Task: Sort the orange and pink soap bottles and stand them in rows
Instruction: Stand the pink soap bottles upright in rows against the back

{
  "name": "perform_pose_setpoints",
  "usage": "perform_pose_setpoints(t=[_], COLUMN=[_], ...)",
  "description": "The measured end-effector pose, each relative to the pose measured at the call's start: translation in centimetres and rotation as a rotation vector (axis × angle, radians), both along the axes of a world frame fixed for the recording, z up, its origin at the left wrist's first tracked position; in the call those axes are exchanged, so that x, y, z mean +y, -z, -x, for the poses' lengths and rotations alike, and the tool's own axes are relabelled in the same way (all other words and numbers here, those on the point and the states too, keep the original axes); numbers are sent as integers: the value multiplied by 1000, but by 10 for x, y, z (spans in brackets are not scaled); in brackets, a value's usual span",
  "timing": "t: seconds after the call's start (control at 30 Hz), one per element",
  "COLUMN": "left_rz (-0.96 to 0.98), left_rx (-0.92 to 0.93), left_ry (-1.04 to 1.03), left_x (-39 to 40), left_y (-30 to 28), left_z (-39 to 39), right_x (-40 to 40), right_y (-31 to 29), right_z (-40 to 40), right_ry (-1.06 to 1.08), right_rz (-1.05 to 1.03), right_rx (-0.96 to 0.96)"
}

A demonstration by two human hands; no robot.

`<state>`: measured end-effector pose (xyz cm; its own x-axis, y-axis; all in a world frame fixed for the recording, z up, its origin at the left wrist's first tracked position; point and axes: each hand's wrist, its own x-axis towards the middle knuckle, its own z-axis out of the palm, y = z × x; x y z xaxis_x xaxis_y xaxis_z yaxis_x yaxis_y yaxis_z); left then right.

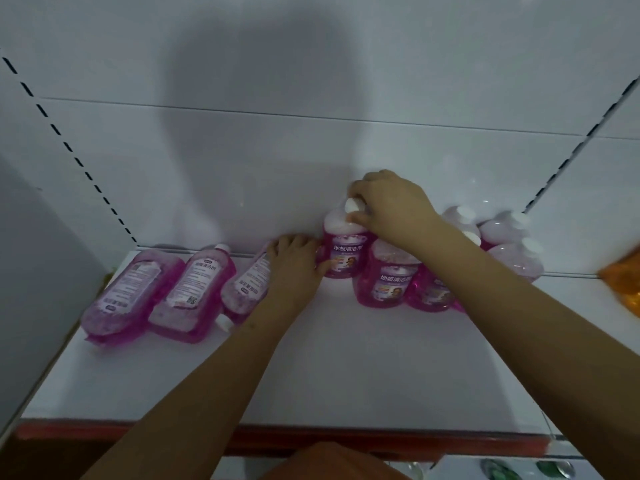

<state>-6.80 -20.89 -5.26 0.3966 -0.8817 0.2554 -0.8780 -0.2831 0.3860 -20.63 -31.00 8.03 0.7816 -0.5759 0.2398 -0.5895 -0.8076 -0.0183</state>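
A pink bottle (341, 249) stands upright against the shelf's back wall. My right hand (388, 206) grips its white cap from above. My left hand (294, 263) rests beside that bottle's lower left, thumb touching its side, fingers over a lying pink bottle (247, 282). Two more pink bottles (133, 292) (195, 291) lie flat on the left. Several pink bottles stand upright to the right, the nearest one (386, 280) just in front of my right forearm. An orange bottle (623, 280) shows partly at the right edge.
The white shelf (311, 368) has a red front strip (138, 434). White back wall (277, 168) and slotted uprights bound the bay. A grey panel stands at the left. Green items show below at the bottom right.
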Motion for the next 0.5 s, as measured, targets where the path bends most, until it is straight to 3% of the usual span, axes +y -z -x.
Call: perform_pose_setpoints(t=[0.2, 0.3, 0.4, 0.5], left_rz=[101, 261, 436, 439], left_rx=[-61, -3, 140, 250], left_ry=[-81, -98, -166, -271], left_x=[43, 85, 136, 177], left_y=[-2, -9, -14, -6], left_z=[-14, -15, -3, 4], right_x=[14, 29, 51, 76], right_y=[5, 5, 13, 38], right_z=[-5, -15, -38, -63], right_ry=[64, 22, -153, -434], right_rz=[48, 117, 145, 21], right_rx=[-43, -247, -314, -128])
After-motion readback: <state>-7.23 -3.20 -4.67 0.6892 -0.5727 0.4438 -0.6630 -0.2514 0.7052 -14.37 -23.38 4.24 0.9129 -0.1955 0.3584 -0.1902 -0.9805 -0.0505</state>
